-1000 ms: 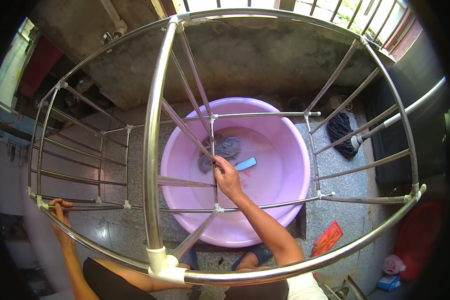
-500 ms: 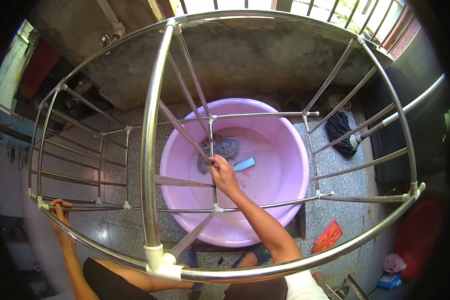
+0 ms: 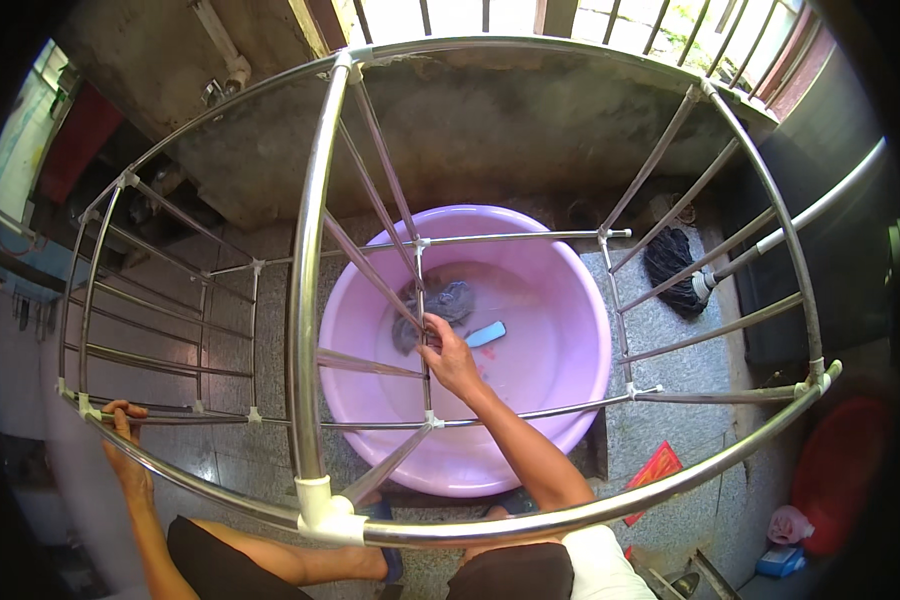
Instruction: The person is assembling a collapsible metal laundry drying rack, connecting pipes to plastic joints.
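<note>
A large rack of shiny metal tubes (image 3: 310,250) with white plastic joints (image 3: 330,515) spans the view, above and around a pink-purple basin (image 3: 595,330). At the rack's near left corner, my left hand (image 3: 130,450) is closed round the lower rail, its fingers over the tube beside a joint. My right hand (image 3: 450,360) reaches over the basin and holds a thin upright tube in the rack's middle section, thumb and fingers on either side. Beneath it in the basin lie a wet grey cloth (image 3: 455,300) and a light-blue flat object (image 3: 486,334), perhaps a brush.
A black mop (image 3: 675,270) with a pale pole leans at the right. On the tiled floor lies a red packet (image 3: 655,480). A concrete wall (image 3: 530,130) stands behind, below a barred window. A red basin (image 3: 845,480) sits at lower right.
The whole view has shifted slightly. My right hand sits a little lower on the thin tube, its fingers somewhat looser. My left hand keeps its place on the rail.
</note>
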